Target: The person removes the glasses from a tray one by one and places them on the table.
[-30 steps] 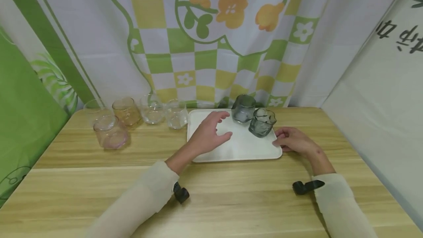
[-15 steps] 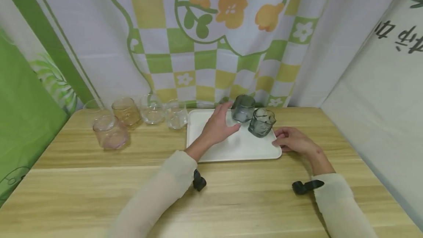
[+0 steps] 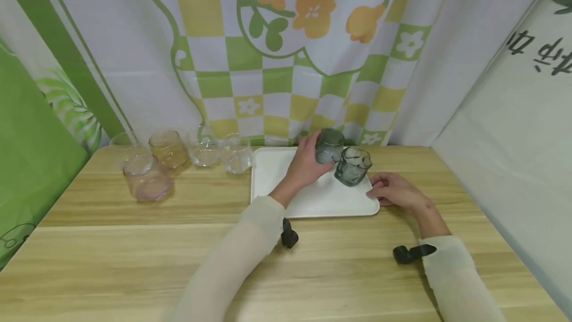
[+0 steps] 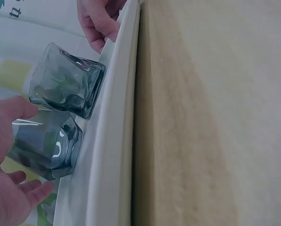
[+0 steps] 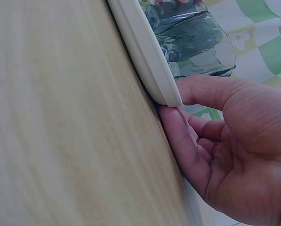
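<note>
A white tray (image 3: 308, 207) lies on the wooden table with two smoky grey glasses on it. My left hand (image 3: 307, 163) reaches round the rear grey glass (image 3: 329, 147), thumb on the near side, fingers on the far side. In the left wrist view those fingers (image 4: 36, 192) are spread, with a small gap to the glass; contact by the thumb is unclear. The front grey glass (image 3: 353, 168) stands beside it, nearer the tray's right end. My right hand (image 3: 395, 190) pinches the tray's right edge, thumb above the rim and fingers beneath, as the right wrist view shows.
Left of the tray stand several other glasses: a pink one (image 3: 149, 183), an amber one (image 3: 170, 153), and clear ones (image 3: 237, 155). A patterned curtain (image 3: 277, 83) hangs behind the table's back edge. Bare wood (image 3: 339, 267) lies in front of the tray.
My left hand has moved right across the tray, from its left part to the rear grey glass, and now surrounds it. The right hand has stayed at the tray's edge.
</note>
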### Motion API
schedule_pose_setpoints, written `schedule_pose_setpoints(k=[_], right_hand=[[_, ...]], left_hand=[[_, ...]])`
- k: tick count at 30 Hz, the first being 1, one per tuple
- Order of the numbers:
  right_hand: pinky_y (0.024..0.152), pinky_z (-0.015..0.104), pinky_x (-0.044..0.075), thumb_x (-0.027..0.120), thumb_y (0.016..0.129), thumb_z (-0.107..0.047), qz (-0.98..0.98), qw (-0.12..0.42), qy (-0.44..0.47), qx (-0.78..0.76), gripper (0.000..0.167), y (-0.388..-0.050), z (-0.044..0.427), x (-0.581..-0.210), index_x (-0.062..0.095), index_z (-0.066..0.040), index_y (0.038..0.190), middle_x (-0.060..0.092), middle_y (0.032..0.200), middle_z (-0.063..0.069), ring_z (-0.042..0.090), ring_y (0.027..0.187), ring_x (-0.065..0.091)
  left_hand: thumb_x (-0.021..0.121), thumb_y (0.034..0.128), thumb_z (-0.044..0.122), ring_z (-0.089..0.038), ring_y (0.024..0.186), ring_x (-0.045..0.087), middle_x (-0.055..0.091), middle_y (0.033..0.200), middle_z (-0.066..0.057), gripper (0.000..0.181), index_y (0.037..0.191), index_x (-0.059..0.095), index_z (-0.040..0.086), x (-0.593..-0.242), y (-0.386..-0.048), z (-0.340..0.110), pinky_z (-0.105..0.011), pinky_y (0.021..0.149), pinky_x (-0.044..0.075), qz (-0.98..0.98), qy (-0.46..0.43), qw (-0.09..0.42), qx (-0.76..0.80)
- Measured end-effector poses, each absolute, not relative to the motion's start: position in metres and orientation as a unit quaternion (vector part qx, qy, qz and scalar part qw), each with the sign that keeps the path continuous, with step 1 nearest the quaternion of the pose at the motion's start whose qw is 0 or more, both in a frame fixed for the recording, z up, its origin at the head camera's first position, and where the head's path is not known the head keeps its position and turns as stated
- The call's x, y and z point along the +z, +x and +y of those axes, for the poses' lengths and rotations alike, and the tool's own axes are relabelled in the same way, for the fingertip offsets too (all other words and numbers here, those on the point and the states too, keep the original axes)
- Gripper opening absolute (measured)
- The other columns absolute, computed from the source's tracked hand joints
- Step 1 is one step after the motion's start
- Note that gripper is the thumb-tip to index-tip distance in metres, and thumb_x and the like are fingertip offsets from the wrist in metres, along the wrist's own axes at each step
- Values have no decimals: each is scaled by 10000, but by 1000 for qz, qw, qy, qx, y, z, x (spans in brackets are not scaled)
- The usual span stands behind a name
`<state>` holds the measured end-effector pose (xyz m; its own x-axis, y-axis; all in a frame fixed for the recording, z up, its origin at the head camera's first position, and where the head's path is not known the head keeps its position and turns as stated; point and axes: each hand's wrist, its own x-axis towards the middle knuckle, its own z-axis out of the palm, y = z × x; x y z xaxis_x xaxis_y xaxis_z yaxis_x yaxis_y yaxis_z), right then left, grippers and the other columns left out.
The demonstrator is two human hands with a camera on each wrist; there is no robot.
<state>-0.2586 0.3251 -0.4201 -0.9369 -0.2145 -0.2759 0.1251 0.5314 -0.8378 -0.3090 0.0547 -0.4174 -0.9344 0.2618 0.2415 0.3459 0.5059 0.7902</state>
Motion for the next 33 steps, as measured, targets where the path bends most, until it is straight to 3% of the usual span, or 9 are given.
schedule_pose_setpoints(k=[8,25,33], right_hand=[[728,301,592,724,944,-81,856,174,-31,-486,391,-258,320,-419,526,104,1226,573,1008,118,173,850,600],[726,297,594,716,950,-78,856,171,-33,-486,454,-258,324,-421,506,138,1290,591,1020,127,173,853,606],[741,305,597,718,945,-69,851,174,-35,-494,456,-259,325,-421,498,138,1287,583,1023,129,173,859,610]], left_hand=[[795,905,237,-369,1368,463,362,1570,-188,889,1611,272,104,-419,-318,63,-476,1094,425,-867,-154,66,-470],[781,936,208,-384,1384,446,332,1580,-199,920,1630,179,158,-421,-320,75,-460,1107,417,-879,-140,57,-453],[833,877,183,-388,1259,543,436,1460,-194,910,1595,273,162,-422,-320,72,-477,1024,486,-869,-136,78,-469]])
